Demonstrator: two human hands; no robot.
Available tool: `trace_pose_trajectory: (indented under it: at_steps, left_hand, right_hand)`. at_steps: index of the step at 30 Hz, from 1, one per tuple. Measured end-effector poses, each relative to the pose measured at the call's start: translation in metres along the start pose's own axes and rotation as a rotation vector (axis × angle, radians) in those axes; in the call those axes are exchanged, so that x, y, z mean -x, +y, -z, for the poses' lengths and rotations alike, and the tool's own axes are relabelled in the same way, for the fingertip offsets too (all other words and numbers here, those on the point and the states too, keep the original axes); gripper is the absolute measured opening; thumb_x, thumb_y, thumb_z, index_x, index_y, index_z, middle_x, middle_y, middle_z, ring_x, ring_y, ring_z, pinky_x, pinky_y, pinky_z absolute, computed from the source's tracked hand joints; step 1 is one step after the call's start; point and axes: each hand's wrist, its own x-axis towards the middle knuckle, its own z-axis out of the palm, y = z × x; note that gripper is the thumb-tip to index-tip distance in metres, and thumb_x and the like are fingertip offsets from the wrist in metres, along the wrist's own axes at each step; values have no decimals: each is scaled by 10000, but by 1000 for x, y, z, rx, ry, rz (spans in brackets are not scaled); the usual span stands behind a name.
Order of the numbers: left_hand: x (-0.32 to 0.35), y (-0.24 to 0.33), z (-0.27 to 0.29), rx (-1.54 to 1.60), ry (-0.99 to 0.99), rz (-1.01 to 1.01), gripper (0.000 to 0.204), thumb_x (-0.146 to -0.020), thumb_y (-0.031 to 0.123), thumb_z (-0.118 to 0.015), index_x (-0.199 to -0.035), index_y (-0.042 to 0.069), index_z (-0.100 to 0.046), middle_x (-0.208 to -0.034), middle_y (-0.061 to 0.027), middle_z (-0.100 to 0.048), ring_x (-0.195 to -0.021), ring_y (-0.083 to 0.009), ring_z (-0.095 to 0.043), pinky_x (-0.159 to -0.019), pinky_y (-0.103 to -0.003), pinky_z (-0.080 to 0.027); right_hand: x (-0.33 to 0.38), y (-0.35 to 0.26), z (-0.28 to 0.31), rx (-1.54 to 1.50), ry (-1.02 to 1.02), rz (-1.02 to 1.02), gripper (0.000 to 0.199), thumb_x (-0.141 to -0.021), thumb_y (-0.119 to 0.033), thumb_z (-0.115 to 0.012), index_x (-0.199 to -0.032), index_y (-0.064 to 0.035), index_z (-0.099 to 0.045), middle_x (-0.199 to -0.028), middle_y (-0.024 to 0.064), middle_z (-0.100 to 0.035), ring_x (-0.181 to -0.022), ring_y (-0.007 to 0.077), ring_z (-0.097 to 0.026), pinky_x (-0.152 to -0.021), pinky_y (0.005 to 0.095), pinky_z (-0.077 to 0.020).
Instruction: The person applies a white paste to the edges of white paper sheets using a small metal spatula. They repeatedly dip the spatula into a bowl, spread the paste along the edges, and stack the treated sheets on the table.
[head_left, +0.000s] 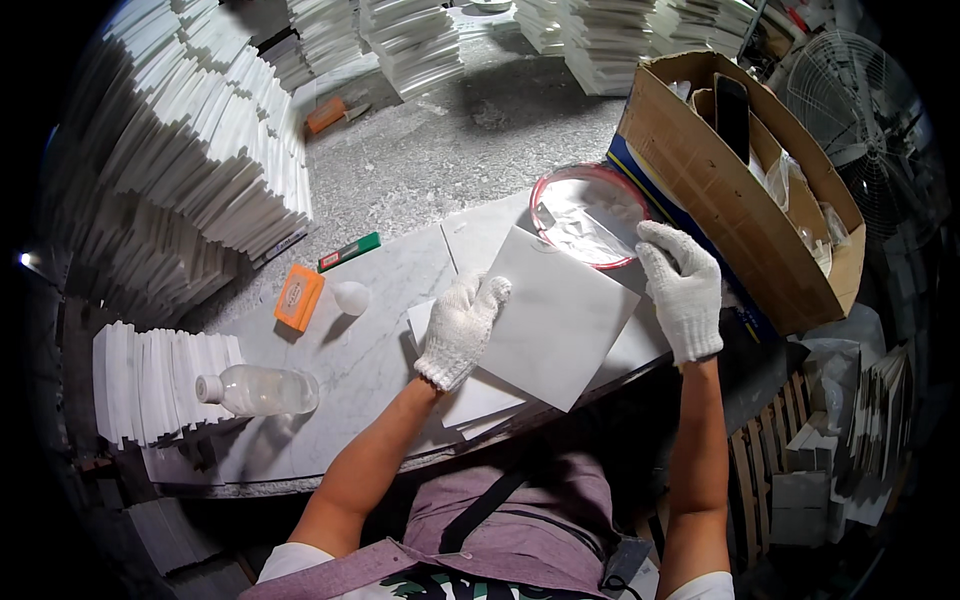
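Note:
My left hand (462, 330), in a white knit glove, grips the left edge of a square, pale grey tile (565, 318), thumb on top. The tile is held tilted over other white tiles (478, 402) at the table's near edge. My right hand (685, 290), gloved too, is closed with its fingertips at the right rim of a red-rimmed tub (535, 190). White paste (578, 208) lies in the tub. A thin, flat grey scraper (614, 228) reaches from my right fingertips over the paste; its grip end is hidden by the glove.
Tall stacks of white tiles (200, 150) stand at left and back. A clear bottle (265, 390), orange box (298, 298), white lump (351, 298) and green-and-red bar (349, 251) lie left. An orange-handled tool (327, 115) lies farther back. Right are a cardboard box (690, 130) and a fan (850, 120).

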Motion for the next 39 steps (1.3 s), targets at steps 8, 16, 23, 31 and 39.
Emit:
trace_pose_trajectory:
  at_steps: [8, 16, 23, 31, 39]
  left_hand:
    - [-2, -9, -1, -76, 87, -75, 381, -966, 382, -599, -1011, 8, -657, -716, -108, -604, -672, -178, -549, -653, -333, -467]
    - [-1, -6, -2, -13, 83, -85, 377, -967, 375, -603, -1006, 5, -663, -747, -92, -631, -701, -162, -568, -668, -333, -472]
    - [0, -4, -2, -66, 91, -110, 379, -971, 368, -600, -1065, 5, -655, -772, -98, -646, -721, -157, -584, -691, -325, -485]
    - [0, -5, -2, -23, 61, -49, 385, -971, 372, -598, -1078, 7, -656, -790, -82, -649, -739, -144, -581, -700, -317, -485]
    - [1, -4, -3, 22, 54, -30, 386, -973, 369, -596, -1093, 8, -660, -786, -52, -639, -737, -123, -566, -697, -298, -480]
  right_hand:
    - [-15, -12, 7, -164, -367, -159, 255, -870, -112, -690, -1102, -8, -714, -965, 46, -711, -750, 74, -608, -653, 220, -497]
    - [-16, -12, -4, -124, -345, -158, 244, -858, -92, -695, -1074, 19, -717, -993, 81, -725, -884, 93, -641, -804, 237, -513]
    - [-14, -5, -3, -130, -358, -72, 252, -855, -80, -699, -1088, 16, -713, -1014, 88, -732, -903, 100, -650, -819, 243, -518]
    - [-10, -9, -4, -154, -319, -139, 259, -854, -75, -705, -1096, 17, -709, -1004, 86, -733, -889, 105, -657, -805, 236, -520]
    - [-12, -3, -1, -153, -250, -243, 241, -856, -101, -706, -1081, -17, -724, -1016, 64, -727, -835, 81, -645, -720, 223, -510]
